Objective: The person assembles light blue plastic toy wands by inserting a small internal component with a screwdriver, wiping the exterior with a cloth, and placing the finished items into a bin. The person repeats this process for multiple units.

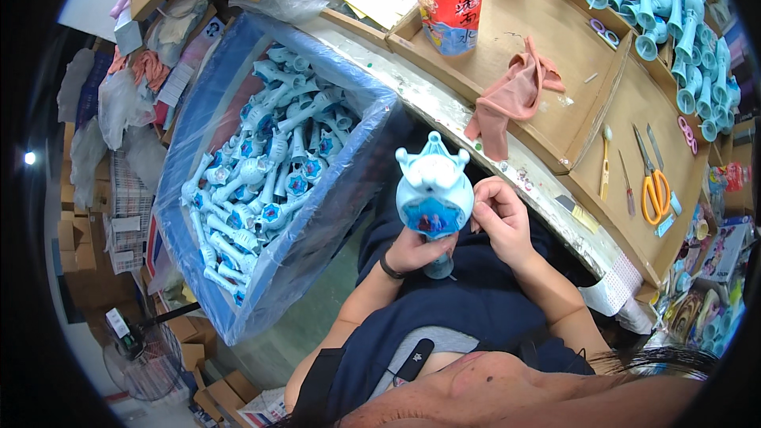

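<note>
Mid-frame, our left hand [412, 250] grips a toy wand [434, 194]; right hand [499, 218] presses its side, likely sticker-fitting.

We see a pale blue toy [434, 190] with a darker blue picture on its round front, more pale blue toys in a box [190, 111] lined with blue plastic, a pink cloth [511, 99], orange-handled scissors [655, 190], and a red-and-blue bottle [449, 4].
</note>
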Motion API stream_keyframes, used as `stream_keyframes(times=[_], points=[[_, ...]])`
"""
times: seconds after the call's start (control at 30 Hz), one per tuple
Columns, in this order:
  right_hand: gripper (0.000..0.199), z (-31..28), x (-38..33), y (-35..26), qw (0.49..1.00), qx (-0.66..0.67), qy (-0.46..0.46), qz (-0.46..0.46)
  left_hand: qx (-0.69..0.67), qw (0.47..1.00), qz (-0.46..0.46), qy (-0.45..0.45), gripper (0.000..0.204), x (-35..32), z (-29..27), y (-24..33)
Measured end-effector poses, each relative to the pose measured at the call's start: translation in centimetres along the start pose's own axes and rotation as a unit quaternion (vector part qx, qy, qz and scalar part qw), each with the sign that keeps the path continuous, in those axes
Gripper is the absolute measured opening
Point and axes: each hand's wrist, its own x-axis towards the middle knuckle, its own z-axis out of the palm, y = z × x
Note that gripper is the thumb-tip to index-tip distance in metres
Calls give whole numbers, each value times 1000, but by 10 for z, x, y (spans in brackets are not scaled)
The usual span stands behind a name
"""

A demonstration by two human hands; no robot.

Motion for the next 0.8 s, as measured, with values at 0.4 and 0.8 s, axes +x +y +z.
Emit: stream_keyframes(times=[0.4,0.8], points=[[9,-15,-8,13,997,68,-38,29,376,907,184,42,42,10,-14,1],[26,-35,-22,39,978,-206,9,-17,291,932,192,103,29,9,-8,-17]])
